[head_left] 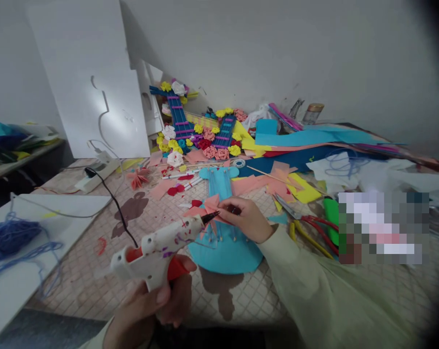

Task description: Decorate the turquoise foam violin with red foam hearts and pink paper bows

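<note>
White plastic hot-glue gun, gripped in the left hand with fingers curled on its red trigger, pointed far-right, long axis slanting up to the pink folded paper flower pinched by the right hand at table centre. Fingertips sat near the nozzle; burns or stray glue seemed likely.
</note>
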{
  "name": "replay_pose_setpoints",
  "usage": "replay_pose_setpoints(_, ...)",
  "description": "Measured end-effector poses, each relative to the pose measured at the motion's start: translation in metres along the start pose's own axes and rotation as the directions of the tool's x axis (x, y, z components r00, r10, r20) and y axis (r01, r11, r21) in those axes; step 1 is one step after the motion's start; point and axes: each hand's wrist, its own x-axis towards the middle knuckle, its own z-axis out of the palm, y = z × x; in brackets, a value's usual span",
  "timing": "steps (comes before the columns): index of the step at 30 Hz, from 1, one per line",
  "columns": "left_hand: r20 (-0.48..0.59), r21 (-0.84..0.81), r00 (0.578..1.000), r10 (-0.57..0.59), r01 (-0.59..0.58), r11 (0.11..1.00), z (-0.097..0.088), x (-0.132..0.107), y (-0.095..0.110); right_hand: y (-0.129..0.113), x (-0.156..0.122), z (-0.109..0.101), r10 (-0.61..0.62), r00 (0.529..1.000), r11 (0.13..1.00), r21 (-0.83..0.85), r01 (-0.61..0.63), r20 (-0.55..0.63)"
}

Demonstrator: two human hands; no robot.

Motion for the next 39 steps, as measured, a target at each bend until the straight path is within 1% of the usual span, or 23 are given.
replay_pose_setpoints(2, -0.097, 0.208, 0.995, 0.029, -0.009, 0.978, 0.002, 0.0, -0.002, 0.0, 0.0, 0.001, 0.0, 1.0, 1.0, -0.009, 0.0, 0.0)
replay_pose_setpoints(3, -0.125, 0.269, 0.991, 0.037, -0.002, 0.963, 0.003, 0.001, -0.003, 0.0, 0.0, 0.001, -0.003, 1.0, 1.0, -0.012, 0.003, 0.005)
replay_pose_setpoints(5, -0.139, 0.312, 0.989, 0.058, -0.012, 0.95, 0.005, 0.002, -0.004, -0.001, 0.0, 0.001, -0.006, 1.0, 1.0, -0.008, 0.006, 0.017)
replay_pose_setpoints(7, -0.153, 0.418, 0.979, 0.137, -0.062, 0.907, 0.005, 0.004, -0.007, -0.002, 0.0, 0.001, -0.012, 0.999, 1.0, 0.009, 0.012, 0.029)
replay_pose_setpoints(8, -0.147, 0.493, 0.969, 0.199, -0.103, 0.864, 0.005, 0.004, -0.009, -0.002, -0.001, 0.0, -0.015, 0.999, 1.0, 0.017, 0.014, 0.033)
replay_pose_setpoints(10, -0.101, 0.645, 0.937, 0.335, -0.195, 0.739, 0.004, 0.004, -0.013, -0.004, -0.001, 0.0, -0.016, 0.999, 1.0, 0.018, 0.015, 0.034)
replay_pose_setpoints(12, -0.043, 0.737, 0.91, 0.412, -0.249, 0.628, 0.003, 0.004, -0.017, -0.005, -0.002, 0.0, -0.014, 0.999, 1.0, 0.009, 0.013, 0.035)
replay_pose_setpoints(14, -0.024, 0.79, 0.899, 0.438, -0.252, 0.559, 0.003, 0.006, -0.018, -0.005, -0.002, 0.001, -0.01, 0.999, 1.0, 0.0, 0.01, 0.036)
replay_pose_setpoints(18, -0.02, 0.848, 0.894, 0.449, -0.222, 0.481, 0.007, 0.011, -0.013, -0.005, -0.002, 0.001, 0.002, 0.999, 1.0, -0.001, -0.002, 0.033)
replay_pose_setpoints(21, -0.013, 0.861, 0.89, 0.455, -0.221, 0.458, 0.009, 0.014, -0.009, -0.004, -0.002, 0.001, 0.014, 0.999, 1.0, 0.002, -0.014, 0.029)
replay_pose_setpoints(26, -0.006, 0.859, 0.886, 0.463, -0.232, 0.456, 0.01, 0.015, -0.01, -0.005, -0.003, 0.001, 0.037, 0.999, 0.999, 0.001, -0.037, 0.04)
replay_pose_setpoints(29, 0.0, 0.858, 0.89, 0.457, -0.234, 0.457, 0.01, 0.015, -0.01, -0.005, -0.003, 0.001, 0.03, 0.999, 1.0, 0.005, -0.03, 0.042)
replay_pose_setpoints(36, -0.035, 0.839, 0.913, 0.406, -0.194, 0.509, 0.012, 0.014, -0.011, -0.004, -0.003, 0.001, -0.001, 0.999, 1.0, 0.002, 0.001, 0.041)
replay_pose_setpoints(39, -0.039, 0.832, 0.91, 0.412, -0.198, 0.518, 0.014, 0.013, -0.012, -0.003, -0.003, 0.001, -0.002, 0.999, 1.0, -0.006, 0.002, 0.043)
